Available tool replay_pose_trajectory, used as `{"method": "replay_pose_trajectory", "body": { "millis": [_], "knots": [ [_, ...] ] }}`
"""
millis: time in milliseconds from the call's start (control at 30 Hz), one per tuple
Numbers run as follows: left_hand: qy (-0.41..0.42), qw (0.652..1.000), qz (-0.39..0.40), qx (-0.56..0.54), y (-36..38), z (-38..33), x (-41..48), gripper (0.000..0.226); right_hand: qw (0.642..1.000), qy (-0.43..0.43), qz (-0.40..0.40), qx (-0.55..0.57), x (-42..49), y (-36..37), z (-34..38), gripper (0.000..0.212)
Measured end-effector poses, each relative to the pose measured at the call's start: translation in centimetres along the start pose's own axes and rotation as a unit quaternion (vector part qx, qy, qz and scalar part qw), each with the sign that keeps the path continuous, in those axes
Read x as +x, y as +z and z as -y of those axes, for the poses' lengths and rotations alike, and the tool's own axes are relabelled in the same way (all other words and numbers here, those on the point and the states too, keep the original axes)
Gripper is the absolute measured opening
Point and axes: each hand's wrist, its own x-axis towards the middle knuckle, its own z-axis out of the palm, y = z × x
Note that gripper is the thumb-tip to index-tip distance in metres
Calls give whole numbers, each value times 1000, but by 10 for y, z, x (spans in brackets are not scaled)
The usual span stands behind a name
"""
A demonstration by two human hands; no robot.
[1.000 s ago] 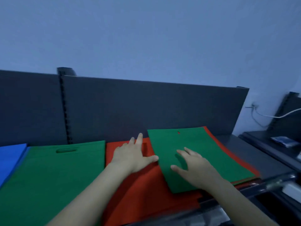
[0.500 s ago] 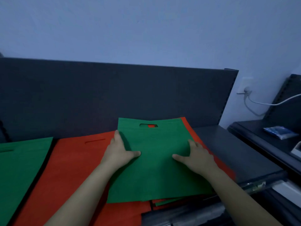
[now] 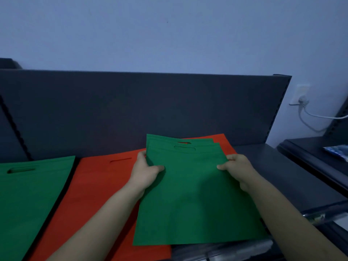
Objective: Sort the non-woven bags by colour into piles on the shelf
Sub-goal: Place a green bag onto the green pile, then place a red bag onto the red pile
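Observation:
A green non-woven bag (image 3: 192, 194) with a cut-out handle is held lifted over the mixed stack at the middle right. My left hand (image 3: 145, 171) pinches its left edge, thumb on top. At the right edge my right hand (image 3: 238, 171) pinches it the same way. A second green bag edge shows just behind the top one. Under them lies a red bag (image 3: 224, 143) of the stack. A red pile (image 3: 101, 187) lies left of the hands, and a green pile (image 3: 28, 200) lies at the far left on the dark shelf (image 3: 278, 166).
The shelf's dark back panel (image 3: 150, 106) rises behind the piles. To the right stands another dark shelf (image 3: 312, 157) with a blue-and-white packet (image 3: 337, 150). A wall socket (image 3: 302, 95) with a white cable is on the wall at right.
Both hands went from resting flat on the green bag to pinching its side edges, and the bag has come up and toward me. The view has shifted right; the blue pile is out of view.

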Motion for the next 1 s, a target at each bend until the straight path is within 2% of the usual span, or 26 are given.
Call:
{"method": "replay_pose_trajectory", "body": {
  "millis": [167,233,333,433,500,567,600,700,767,833,900,1000],
  "knots": [
    [21,999,-1,-50,-27,-12,0,48,995,-22,5,95,-16,17,24,48],
    [25,998,8,-56,-49,-18,-2,46,995,-32,14,94,-25,31,32,45],
    [38,998,5,-52,-96,-25,-7,44,991,-54,35,114,-40,67,43,59],
    [51,998,-16,-37,-164,-24,-12,42,989,-62,56,125,-54,123,53,93],
    [45,998,-42,-4,-217,-20,-10,46,987,-69,76,125,-68,167,63,89],
    [34,996,-62,50,-271,-17,-10,56,986,-75,90,117,-91,210,78,79],
    [29,994,-70,85,-296,-13,-10,63,986,-69,102,115,-102,233,85,83],
    [15,982,-38,183,-359,-1,-17,86,984,-47,138,103,-119,293,93,117],
    [6,965,-3,263,-387,8,-24,87,984,-46,148,92,-135,324,96,118],
    [7,938,8,345,-406,18,-27,102,989,-63,126,41,-165,348,106,104],
    [11,905,3,426,-417,26,-29,129,991,-86,98,-20,-181,369,104,88],
    [23,845,-16,533,-420,44,-31,136,978,-142,92,-122,-196,393,92,76]
  ]
}}
